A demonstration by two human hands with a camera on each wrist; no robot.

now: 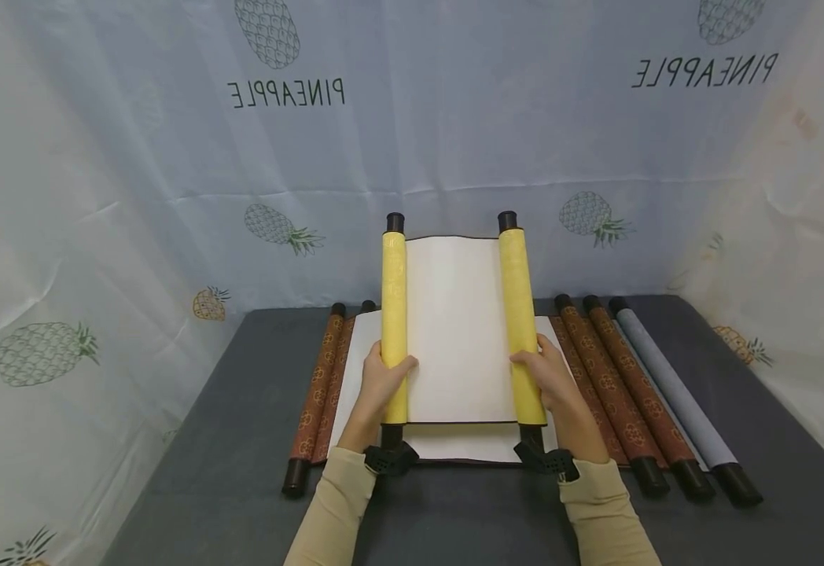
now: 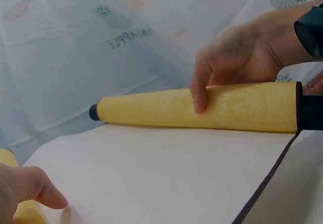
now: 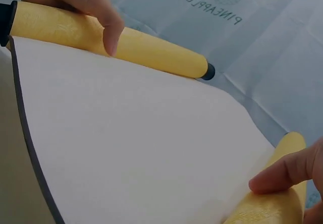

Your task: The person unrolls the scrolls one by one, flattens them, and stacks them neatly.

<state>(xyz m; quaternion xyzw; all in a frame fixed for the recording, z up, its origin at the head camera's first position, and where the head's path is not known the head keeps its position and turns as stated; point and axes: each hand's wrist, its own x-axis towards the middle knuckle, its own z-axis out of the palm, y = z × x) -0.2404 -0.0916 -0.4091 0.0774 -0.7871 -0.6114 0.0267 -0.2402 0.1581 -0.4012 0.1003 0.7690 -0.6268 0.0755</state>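
Note:
A yellow scroll with black rod ends is held up, partly unrolled, its blank white sheet stretched between two rolls. My left hand grips the left yellow roll, thumb across its front. Around the right yellow roll curls my right hand, thumb likewise in front. The right wrist view shows the left thumb over one roll and the right thumb over the other. Behind and below it, a brown patterned scroll lies partly unrolled on the table, its white sheet mostly hidden.
On the dark table, two brown patterned scrolls and a grey scroll lie side by side at the right. Another brown roll lies at the left. A white pineapple-print curtain hangs behind and at both sides.

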